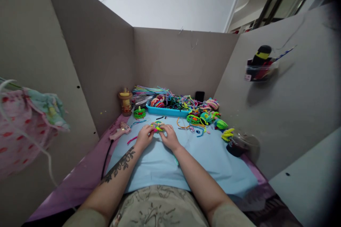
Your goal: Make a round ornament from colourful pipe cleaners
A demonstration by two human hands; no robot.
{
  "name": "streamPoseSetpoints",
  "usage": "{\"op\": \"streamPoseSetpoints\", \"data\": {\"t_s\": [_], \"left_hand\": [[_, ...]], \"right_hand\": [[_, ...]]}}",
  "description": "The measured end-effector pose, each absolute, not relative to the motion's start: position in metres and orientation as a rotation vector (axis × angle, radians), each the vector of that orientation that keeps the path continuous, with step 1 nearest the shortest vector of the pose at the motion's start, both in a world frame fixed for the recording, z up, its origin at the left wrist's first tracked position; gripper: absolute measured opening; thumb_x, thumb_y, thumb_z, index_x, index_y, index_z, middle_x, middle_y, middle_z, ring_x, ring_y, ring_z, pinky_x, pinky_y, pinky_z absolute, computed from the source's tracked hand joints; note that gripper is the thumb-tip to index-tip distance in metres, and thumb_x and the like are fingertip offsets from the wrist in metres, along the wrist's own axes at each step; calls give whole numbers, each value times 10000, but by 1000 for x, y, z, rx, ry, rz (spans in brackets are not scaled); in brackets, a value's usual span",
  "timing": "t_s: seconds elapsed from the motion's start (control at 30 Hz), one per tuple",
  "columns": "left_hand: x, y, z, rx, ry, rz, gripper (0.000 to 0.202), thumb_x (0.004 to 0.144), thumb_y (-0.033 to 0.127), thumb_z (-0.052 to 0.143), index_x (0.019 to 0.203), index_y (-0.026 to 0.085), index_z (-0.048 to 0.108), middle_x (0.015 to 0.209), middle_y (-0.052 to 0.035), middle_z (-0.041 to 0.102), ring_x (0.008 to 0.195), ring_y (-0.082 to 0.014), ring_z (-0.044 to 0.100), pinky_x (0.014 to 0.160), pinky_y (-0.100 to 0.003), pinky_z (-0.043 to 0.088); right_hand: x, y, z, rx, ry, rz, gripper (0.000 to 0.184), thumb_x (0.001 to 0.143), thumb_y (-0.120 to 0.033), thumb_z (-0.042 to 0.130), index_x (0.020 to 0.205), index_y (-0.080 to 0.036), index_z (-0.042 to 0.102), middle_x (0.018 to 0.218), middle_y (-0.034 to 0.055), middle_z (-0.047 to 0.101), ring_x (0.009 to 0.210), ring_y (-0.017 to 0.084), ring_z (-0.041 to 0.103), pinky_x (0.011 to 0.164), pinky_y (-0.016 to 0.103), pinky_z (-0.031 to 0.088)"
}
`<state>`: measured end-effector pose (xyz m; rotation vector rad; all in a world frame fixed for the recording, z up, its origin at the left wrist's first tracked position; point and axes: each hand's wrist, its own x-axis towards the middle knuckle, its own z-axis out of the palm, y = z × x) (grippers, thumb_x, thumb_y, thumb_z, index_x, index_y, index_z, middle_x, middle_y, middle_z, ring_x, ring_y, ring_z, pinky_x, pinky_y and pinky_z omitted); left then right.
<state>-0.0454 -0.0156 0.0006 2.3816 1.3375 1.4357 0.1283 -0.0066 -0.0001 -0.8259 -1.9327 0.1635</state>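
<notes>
Near the middle of the light blue cloth [149, 173], my left hand [145, 137] and my right hand [169, 138] are together around a small multicoloured fuzzy craft piece [158, 126], made of what looks like pipe cleaners. Fingers of both hands pinch it from either side, covering its lower part; yellow, green and pink show above them. A pink pipe cleaner [131, 140] lies just left of my left hand. Right of my right hand are loose orange and blue pipe cleaners [197, 127]. A teal strand [176, 160] shows beside my right forearm.
A blue tray [170, 112] of tangled pipe cleaners stands at the back. A green frog-like figure [139, 113] and a pink glue gun [120, 132] with a black cord are left. Several fuzzy figures, a phone [199, 96] and a dark cup [236, 148] are right. Panels enclose the table.
</notes>
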Motion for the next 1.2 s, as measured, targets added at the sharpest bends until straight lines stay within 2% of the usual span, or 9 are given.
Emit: {"op": "streamPoseSetpoints", "data": {"t_s": [0.17,0.27,0.6,0.77,0.97,1.2], "left_hand": [[-41,-16,-4,2474,1282,1467,132,851,191,537,878,184,667,795,-55,630,789,-162,578,732,-295,479],[-40,-15,-7,2503,1258,1456,146,857,198,528,889,184,669,793,-55,638,794,-159,589,728,-286,487],[-39,-17,-3,2430,1364,1245,208,888,280,486,893,173,664,844,-58,679,788,-162,611,716,-280,481],[-40,-17,-4,2471,1334,1367,186,888,261,490,897,177,656,852,-59,668,820,-164,604,761,-295,484],[-41,-17,-3,2539,1299,1458,184,893,258,488,925,193,658,876,-66,661,859,-175,598,785,-321,489],[-40,-21,-1,2506,1228,1447,175,885,247,501,978,192,639,953,-85,667,923,-185,603,832,-338,486]], "right_hand": [[126,-9,1,-760,-1987,184,178,822,-219,576,997,-207,608,949,64,646,956,220,535,874,389,422],[126,-8,-1,-776,-2005,166,125,855,-208,536,946,-205,622,914,61,649,926,212,538,855,375,427],[128,-4,-1,-816,-1920,191,107,848,-173,524,895,-189,619,874,73,641,890,216,543,825,365,444],[128,-6,0,-853,-1886,242,159,795,-224,612,948,-184,626,918,77,649,923,218,551,838,357,444],[128,-8,2,-838,-1869,257,110,844,-263,559,877,-200,642,870,62,657,889,201,564,820,347,441],[128,-8,3,-793,-1837,260,86,843,-247,572,850,-196,641,840,52,655,865,189,560,815,334,441]]}}
